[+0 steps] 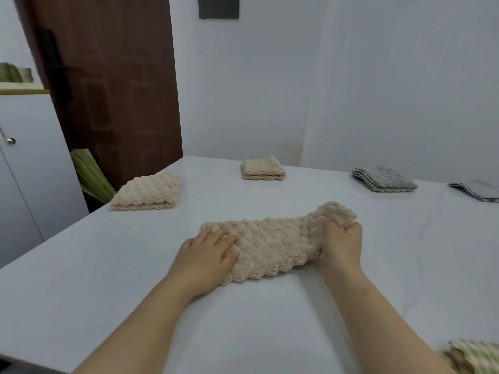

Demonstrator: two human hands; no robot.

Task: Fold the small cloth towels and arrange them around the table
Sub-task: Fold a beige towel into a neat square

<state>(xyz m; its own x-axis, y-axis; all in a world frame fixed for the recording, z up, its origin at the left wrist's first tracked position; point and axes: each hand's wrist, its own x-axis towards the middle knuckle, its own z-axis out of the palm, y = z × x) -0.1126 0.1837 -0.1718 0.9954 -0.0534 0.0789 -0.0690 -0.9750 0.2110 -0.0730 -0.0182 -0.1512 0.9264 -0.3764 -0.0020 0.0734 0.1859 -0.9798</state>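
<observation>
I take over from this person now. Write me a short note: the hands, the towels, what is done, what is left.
Left hand presses flat on the middle towel. Right hand grips its raised right end.
Done: folded on the table: left beige towel, far beige towel, grey towel; edge grey towel, partly out of view.
Left: finish this fold and place it; green cloth at the near right probably comes next.

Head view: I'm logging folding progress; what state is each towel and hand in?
Near beige towel, part-folded strip, right end lifted.
Left hand, flat, pressing that towel.
Right hand, gripping its right end.
Left beige towel, folded.
Far beige towel, folded.
Middle grey towel, folded.
Edge grey towel, folded, cut off.
Green towel, cut off, unclear.
</observation>
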